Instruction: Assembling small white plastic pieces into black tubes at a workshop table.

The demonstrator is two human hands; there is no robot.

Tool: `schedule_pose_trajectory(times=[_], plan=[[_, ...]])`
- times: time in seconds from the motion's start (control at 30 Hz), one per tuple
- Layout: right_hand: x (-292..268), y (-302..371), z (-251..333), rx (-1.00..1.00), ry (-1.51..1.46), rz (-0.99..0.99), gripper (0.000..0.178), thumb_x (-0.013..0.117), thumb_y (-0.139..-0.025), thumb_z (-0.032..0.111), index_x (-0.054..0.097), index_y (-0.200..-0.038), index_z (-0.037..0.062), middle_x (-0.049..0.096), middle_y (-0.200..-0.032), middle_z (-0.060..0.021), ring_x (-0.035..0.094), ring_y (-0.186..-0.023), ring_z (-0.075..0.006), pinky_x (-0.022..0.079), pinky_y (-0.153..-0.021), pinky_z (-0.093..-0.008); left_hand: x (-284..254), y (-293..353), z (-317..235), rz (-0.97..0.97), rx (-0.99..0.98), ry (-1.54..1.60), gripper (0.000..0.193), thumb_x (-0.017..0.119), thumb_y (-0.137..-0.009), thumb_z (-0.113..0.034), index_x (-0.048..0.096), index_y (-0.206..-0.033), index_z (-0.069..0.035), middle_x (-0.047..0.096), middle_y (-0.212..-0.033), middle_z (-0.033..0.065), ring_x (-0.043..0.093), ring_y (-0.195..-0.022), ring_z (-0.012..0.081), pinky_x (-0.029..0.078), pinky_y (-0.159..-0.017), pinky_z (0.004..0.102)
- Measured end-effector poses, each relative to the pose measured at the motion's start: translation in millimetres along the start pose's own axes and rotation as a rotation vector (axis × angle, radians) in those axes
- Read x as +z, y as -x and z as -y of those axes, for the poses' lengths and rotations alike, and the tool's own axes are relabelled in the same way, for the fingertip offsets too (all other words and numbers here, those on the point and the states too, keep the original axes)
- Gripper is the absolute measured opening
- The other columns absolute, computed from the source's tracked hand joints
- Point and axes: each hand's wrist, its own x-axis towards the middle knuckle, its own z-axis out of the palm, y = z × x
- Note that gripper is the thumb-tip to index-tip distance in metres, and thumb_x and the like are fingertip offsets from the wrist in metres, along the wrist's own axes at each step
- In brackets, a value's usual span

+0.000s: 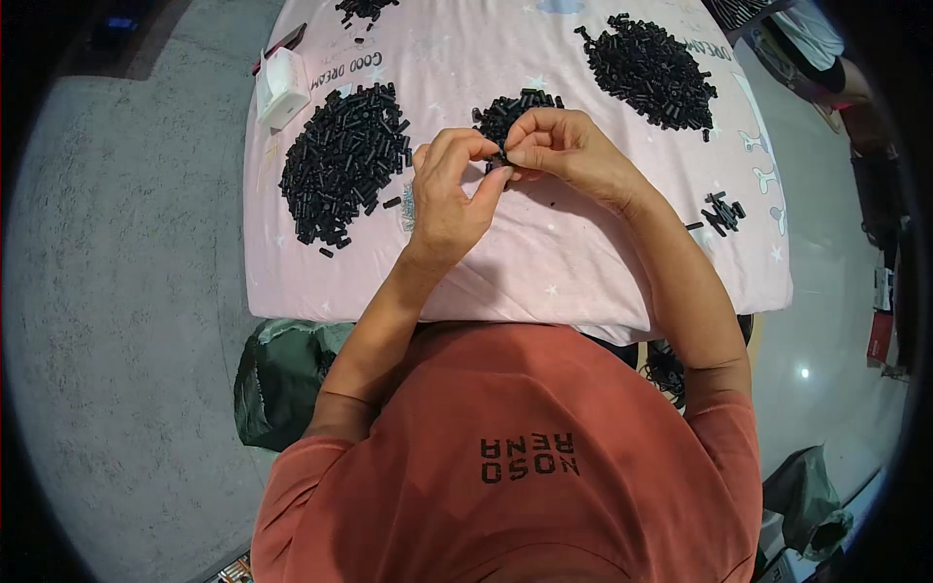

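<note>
Both hands meet over the bench [583, 282]; the left hand [449, 189] and right hand [564, 146] each pinch one small black piece [501, 155] between them (fitting two parts, by the look); a big pile [345, 160] lies at nine o'clock, a small heap [505, 109] at twelve, another pile [653, 73] at two; next calls for a steady, aligned push.

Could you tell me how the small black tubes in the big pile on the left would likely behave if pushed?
The black tubes look short, straight and round, so probably stiff and apt to roll. They lie loosely heaped, so a push would likely scatter them. The soft pink cloth may slow rolling.
</note>
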Motion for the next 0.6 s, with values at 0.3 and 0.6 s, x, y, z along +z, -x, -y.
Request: schedule_pose_trajectory(times=[0.3,0.6], plan=[[-3,0,1,-0.028,-0.013,0.008,0.009,0.068,-0.089,0.004,0.062,-0.095,0.0008,0.065,-0.079,-0.0035,0.063,-0.072,-0.0094,0.054,-0.07,-0.0227,-1,-8,0,0.103,-0.139,0.18,0.022,0.073,-0.077,-0.002,0.064,-0.096,-0.004,0.065,-0.086,0.0076,0.063,-0.079,0.0222,0.048,-0.076,0.0334],[-4,0,2,-0.018,-0.043,0.001,0.01,0.068,-0.091,0.008,0.063,-0.097,0.0017,0.066,-0.082,-0.0036,0.062,-0.073,-0.0088,0.053,-0.071,-0.0223,-9,-9,-2,0.152,-0.135,0.21,0.01,0.068,-0.082,0.001,0.065,-0.091,-0.001,0.066,-0.085,0.0096,0.065,-0.078,0.0227,0.05,-0.072,0.0315]])
